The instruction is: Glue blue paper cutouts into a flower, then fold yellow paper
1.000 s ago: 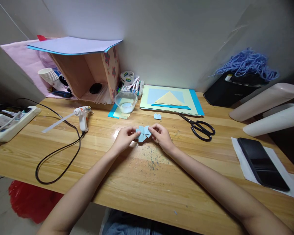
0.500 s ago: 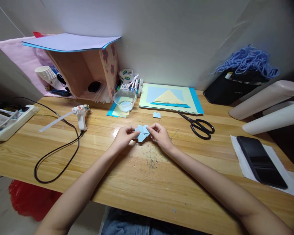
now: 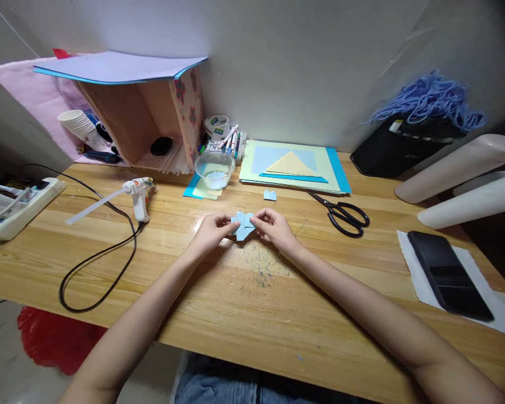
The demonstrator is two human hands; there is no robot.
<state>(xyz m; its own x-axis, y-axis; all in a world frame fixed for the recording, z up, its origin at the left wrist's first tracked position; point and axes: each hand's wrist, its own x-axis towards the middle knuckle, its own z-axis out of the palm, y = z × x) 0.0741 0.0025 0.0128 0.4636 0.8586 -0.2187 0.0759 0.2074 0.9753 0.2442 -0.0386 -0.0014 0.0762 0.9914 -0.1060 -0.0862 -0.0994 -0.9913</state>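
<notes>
Between my hands is a small light-blue folded paper piece [image 3: 243, 225], with creases and flaps showing on its upper face. My left hand [image 3: 216, 230] pinches its left edge, thumb on top. My right hand [image 3: 273, 229] pinches the right edge the same way. The fingers beneath the paper are partly hidden. Just beyond my right hand, a smaller light-blue folded paper piece [image 3: 270, 195] lies on the wooden table [image 3: 235, 297].
Black-handled scissors [image 3: 340, 213] lie to the right, near a phone [image 3: 448, 275] on white paper. A corded glue gun [image 3: 138, 199] stands left. Behind are a clear plastic bowl [image 3: 214, 171], stacked coloured paper [image 3: 292, 168], markers [image 3: 229, 143] and a pink box [image 3: 187, 120].
The folded paper between my hands has turned slightly and lies flatter to view. Both hands keep their pinch. The whole view has shifted a little.
</notes>
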